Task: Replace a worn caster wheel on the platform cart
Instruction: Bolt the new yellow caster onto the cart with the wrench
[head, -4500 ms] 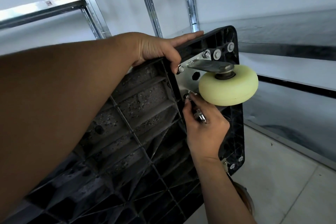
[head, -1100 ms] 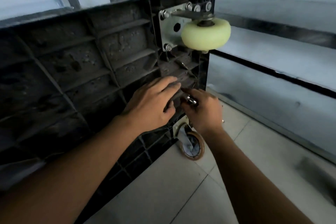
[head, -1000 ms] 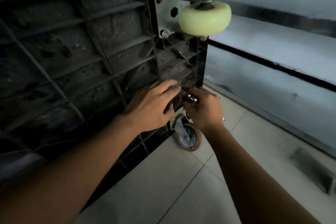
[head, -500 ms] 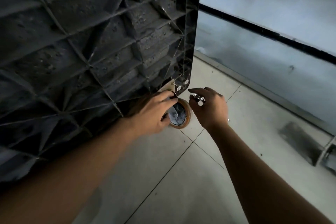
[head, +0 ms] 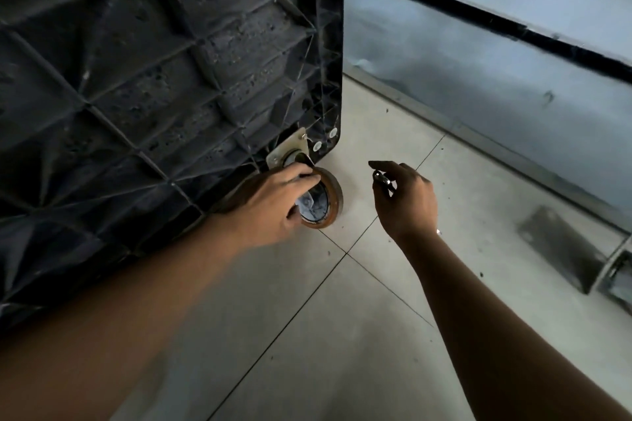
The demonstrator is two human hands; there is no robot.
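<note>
Caster wheel (head: 333,196), worn, gripped at rim by left hand (head: 273,205); small metal fastener (head: 379,177) pinched in right hand (head: 407,202). Risk: upended platform cart (head: 171,79) tipping if tugged; loosely pinched hardware dropping.

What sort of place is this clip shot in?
Likely a storeroom or workshop: bare tiled floor, sheet-metal panelling along the right side, and a black platform cart stood on edge.

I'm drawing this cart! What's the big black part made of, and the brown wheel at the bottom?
The black deck looks like moulded plastic: matte, dusty, with criss-cross ribs. The brown wheel seems to be rubber, going by its dull rim, though hard plastic is possible. Its mounting plate looks like pale metal.
</note>
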